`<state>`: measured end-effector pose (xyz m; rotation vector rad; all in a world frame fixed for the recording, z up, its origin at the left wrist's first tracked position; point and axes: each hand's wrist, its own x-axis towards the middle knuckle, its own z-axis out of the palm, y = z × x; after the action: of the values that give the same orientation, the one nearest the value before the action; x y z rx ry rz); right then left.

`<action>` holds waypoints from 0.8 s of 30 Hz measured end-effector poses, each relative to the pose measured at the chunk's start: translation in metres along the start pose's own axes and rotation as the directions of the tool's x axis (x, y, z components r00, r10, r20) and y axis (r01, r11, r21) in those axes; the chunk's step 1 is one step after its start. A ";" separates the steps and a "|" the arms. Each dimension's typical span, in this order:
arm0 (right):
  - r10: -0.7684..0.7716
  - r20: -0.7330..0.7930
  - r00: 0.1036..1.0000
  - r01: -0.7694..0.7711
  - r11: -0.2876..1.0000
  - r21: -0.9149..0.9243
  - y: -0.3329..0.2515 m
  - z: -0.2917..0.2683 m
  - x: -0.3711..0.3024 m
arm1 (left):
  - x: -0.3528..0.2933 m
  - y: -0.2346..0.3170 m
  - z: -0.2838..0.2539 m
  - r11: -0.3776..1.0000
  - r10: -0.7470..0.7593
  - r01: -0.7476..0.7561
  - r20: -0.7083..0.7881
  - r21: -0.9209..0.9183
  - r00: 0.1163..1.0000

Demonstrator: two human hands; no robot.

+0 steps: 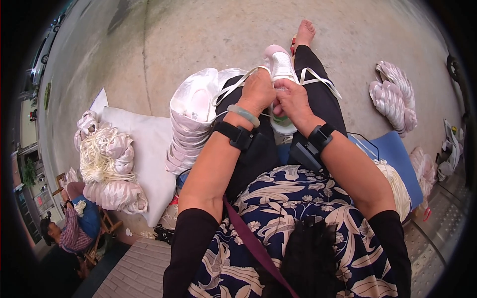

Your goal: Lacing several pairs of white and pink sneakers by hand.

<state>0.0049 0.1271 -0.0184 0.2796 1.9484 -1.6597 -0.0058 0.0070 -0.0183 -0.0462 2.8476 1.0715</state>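
A white and pale pink sneaker (281, 63) lies between my thighs, its toe pointing away from me. White shoelace (318, 81) ends stick out from both sides of it and lie over my dark trousers. My left hand (258, 92) is closed over the sneaker's left side, with its fingertips partly hidden. My right hand (293, 102) meets it over the shoe opening, thumb and fingers pinched together on what looks like a bit of lace. The pinched spot is small and mostly covered by the fingers.
To my left stands a white sack (181, 107) with stacked pale shoe uppers. Beyond it, bundled uppers and cream laces (107, 154) lie on a white sheet (149, 134). More uppers (395, 97) rest on the floor at right. Another person (74, 228) sits far left.
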 end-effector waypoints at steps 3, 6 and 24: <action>-0.012 0.000 1.000 0.012 1.000 0.000 0.001 -0.001 0.005 | -0.002 0.004 0.002 1.000 0.024 -0.025 0.076 0.015 0.997; -0.036 -0.008 0.999 0.036 0.999 -0.035 0.004 0.000 0.008 | -0.006 0.000 0.004 1.000 0.007 -0.006 0.057 -0.018 0.998; -0.335 0.088 0.938 0.224 0.394 -0.891 -0.016 -0.002 -0.001 | -0.008 -0.025 0.029 0.957 -0.098 0.067 -0.097 -0.283 0.991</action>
<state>-0.0026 0.1258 -0.0037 -0.4295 2.7712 -0.5071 0.0059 0.0073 -0.0559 -0.2503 2.7336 1.4864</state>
